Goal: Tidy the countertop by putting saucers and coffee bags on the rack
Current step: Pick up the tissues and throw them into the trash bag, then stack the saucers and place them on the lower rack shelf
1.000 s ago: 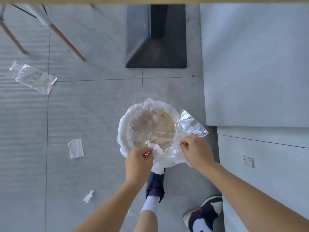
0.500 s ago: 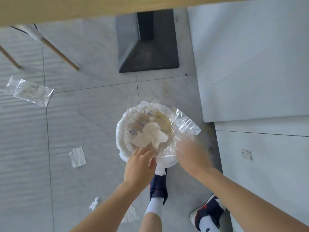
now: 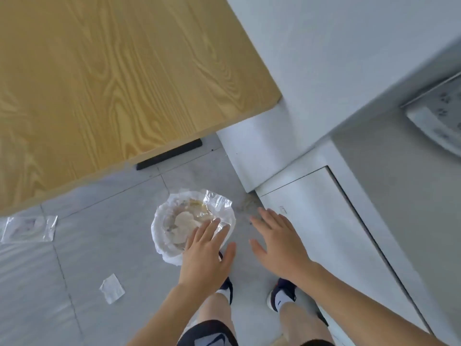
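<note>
Both hands, left hand (image 3: 207, 250) and right hand (image 3: 277, 243), hang released and empty above the white-lined round waste bin (image 3: 159, 228) on the floor; no saucers, coffee bags or rack in view; progress cannot be judged.

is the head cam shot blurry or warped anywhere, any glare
Head view: motion blur smears the grey object at the right edge; straight lines of the white cabinet bow from wide-angle distortion; glare glints on the clear plastic in the bin; both hands stay fairly sharp.
</note>
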